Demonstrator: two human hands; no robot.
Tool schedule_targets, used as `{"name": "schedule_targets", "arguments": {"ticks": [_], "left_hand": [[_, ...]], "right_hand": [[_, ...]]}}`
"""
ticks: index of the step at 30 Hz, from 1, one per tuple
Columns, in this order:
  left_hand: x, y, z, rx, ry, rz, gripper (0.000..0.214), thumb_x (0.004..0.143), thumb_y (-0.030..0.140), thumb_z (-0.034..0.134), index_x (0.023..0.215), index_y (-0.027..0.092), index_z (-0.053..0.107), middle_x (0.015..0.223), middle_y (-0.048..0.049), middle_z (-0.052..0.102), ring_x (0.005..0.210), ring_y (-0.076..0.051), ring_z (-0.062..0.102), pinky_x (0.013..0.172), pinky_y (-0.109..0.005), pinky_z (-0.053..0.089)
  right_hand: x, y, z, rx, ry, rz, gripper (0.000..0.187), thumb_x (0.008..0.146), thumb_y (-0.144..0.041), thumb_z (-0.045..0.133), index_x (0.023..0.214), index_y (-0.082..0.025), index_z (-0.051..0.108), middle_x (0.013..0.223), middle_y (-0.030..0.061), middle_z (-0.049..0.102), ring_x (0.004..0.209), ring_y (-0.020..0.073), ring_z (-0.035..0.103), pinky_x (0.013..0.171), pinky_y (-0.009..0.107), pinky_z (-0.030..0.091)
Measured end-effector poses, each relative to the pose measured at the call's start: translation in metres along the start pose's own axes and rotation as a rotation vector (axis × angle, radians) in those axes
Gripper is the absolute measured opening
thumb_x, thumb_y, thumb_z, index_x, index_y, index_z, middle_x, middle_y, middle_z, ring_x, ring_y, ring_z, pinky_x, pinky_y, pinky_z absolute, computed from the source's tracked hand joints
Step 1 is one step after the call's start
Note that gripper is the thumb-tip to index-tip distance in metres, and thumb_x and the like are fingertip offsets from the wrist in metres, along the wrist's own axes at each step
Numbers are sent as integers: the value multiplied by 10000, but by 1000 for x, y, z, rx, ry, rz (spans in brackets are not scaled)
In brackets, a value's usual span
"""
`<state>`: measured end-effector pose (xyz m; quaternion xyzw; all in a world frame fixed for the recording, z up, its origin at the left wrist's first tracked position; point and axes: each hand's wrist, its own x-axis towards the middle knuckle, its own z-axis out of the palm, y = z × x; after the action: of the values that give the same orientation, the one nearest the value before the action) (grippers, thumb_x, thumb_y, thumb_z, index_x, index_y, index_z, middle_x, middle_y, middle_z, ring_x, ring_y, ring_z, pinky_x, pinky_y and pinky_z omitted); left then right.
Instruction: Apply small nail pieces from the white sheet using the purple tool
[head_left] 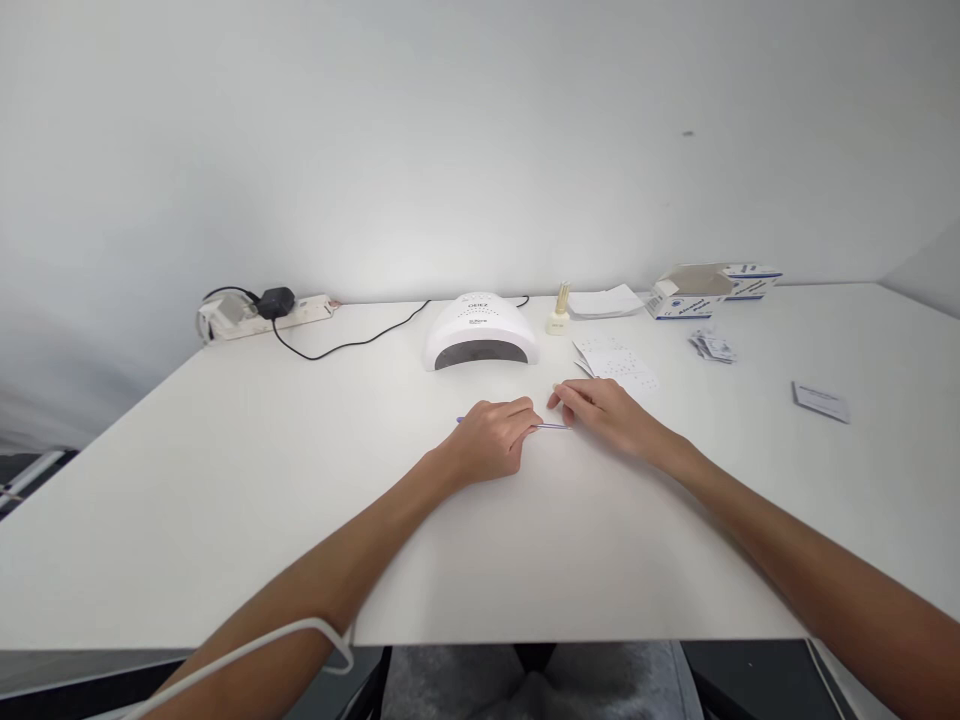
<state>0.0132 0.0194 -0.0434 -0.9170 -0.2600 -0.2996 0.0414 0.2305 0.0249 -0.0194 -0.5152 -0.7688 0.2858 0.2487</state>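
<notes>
In front of the white lamp (480,318), the left hand (493,438) has its grip clamped on a thin purple tool (553,426), which ends at or just beside the right hand (606,412). Work looks under way; neither hand is inside the lamp, and the bottle (558,320) to its right stands capped. What is left cannot be told. The left hand hides the tool's middle; whether the right grip pinches anything is unclear.
</notes>
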Motion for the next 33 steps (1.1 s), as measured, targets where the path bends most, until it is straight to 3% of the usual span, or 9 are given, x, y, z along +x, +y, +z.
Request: {"name": "schedule_targets", "arguments": {"ticks": [10,18,33], "left_hand": [[2,3,-2,11,28,34,330,914,80,307,774,169,592,660,-33,571,493,-105,406,438,-263,225],[1,0,1,-8,122,77,306,917,81,331,802,154,605,657,-24,580,475,-87,392,420,-249,221],[1,0,2,-19,161,81,307,948,111,331,904,148,633,698,-35,597,494,-84,434,419,-225,266]], "right_hand": [[7,5,-5,159,-102,33,491,948,-508,377,838,-183,728,751,39,683,642,148,515,628,292,377],[7,3,-9,130,-177,86,315,867,-409,487,913,-209,727,831,26,679,639,131,490,576,268,339],[5,1,-4,46,-158,43,255,875,-329,457,901,-221,687,768,7,601,601,119,428,555,262,295]]}}
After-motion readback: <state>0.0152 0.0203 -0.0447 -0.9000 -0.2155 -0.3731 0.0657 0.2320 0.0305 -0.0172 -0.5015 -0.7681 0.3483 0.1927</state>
